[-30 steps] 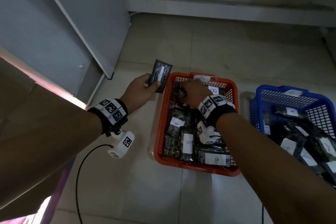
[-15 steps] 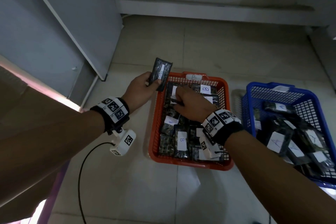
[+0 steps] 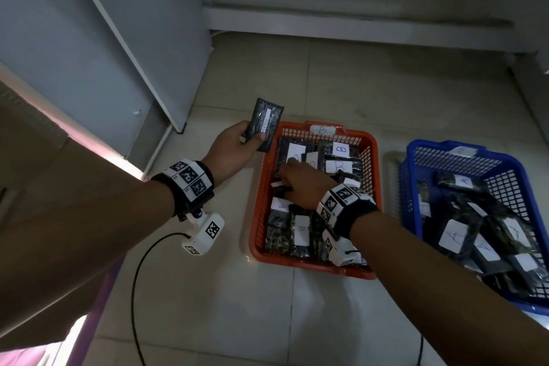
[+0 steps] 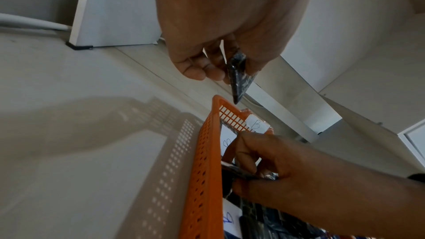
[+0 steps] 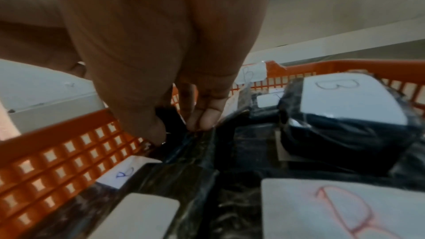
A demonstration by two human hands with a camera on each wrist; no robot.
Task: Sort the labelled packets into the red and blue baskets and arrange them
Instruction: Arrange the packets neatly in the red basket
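Leftmost, our left hand holds a dark packet above the floor, just outside the far-left corner of the red basket. Thumb on the front face, fingers curled behind, pinching the lower end. White strip on the face bears print, not a hand-written letter, so we cannot tell its bin from here.

Handling, our estimate: light, flat, wrapped in glossy film; slightly flexible, likely slippery. An end pinch suffices; a grip across the short edges would keep the label readable.

Red basket, tagged B on its far rim. Contents: dark packets with white B labels, lying in rough rows, a few overlapping at the far end. One label by the left wall is hard to read in the right wrist view.

Our right hand is inside it, near the left wall. Fingers curled, thumb and fingers pinching the edge of a dark packet, seemingly to straighten or lift it; which, we cannot say.

Blue basket, well right of the red one with a floor gap between. Contents: dark packets labelled A, heaped loosely toward the near-right end, tilted and overlapping; far-left part bare. We judge this pile needs the most arranging.
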